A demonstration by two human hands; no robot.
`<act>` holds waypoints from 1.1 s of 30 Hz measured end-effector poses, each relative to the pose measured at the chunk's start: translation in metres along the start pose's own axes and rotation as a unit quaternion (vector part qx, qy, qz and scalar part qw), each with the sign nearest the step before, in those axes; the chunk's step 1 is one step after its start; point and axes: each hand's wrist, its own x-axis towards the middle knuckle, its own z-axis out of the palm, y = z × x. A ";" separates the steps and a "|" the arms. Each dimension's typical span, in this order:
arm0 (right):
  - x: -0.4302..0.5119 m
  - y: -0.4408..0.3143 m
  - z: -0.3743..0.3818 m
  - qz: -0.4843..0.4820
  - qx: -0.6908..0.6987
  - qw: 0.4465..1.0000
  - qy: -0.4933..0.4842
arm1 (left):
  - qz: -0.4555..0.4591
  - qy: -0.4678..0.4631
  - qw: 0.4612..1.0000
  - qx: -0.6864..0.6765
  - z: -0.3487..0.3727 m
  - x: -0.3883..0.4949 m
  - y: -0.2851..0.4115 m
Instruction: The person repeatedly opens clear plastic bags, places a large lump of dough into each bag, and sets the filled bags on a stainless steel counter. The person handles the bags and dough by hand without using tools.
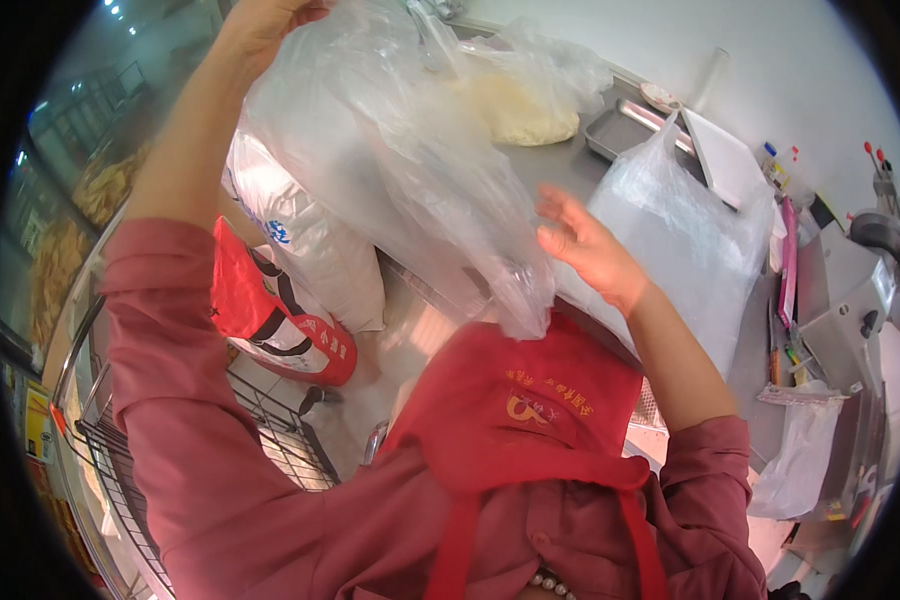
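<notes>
My left hand (274, 22), raised at the top left and partly cut off by the view's edge, grips the upper part of a large clear plastic bag (390, 127). The bag hangs down to the right, its gathered end over my red apron (517, 397). My right hand (589, 255) is beside the bag's right side with fingers spread; it holds nothing. Behind the hanging bag, a pale yellow mass in a clear bag (525, 112) rests on the metal counter (555, 161). A large clear bag with flat white contents (667, 240) lies right of it.
A metal tray (615, 127) and a white board (727, 157) are at the back. Knives (775, 360) and metal containers (832, 277) stand right. A white sack (330, 262), a red-and-white bag (300, 337) and a wire cart (120, 450) are left.
</notes>
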 end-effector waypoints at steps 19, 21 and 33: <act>0.009 0.087 0.090 0.054 0.445 0.893 -0.022 | -0.026 0.105 0.994 0.008 -0.084 0.030 -0.023; 0.011 0.069 0.080 0.083 0.382 0.920 0.025 | -0.013 0.111 0.993 0.032 -0.069 0.015 -0.013; -0.020 0.053 -0.037 0.074 0.151 0.950 0.263 | 0.027 0.403 0.913 0.052 -0.105 -0.016 0.018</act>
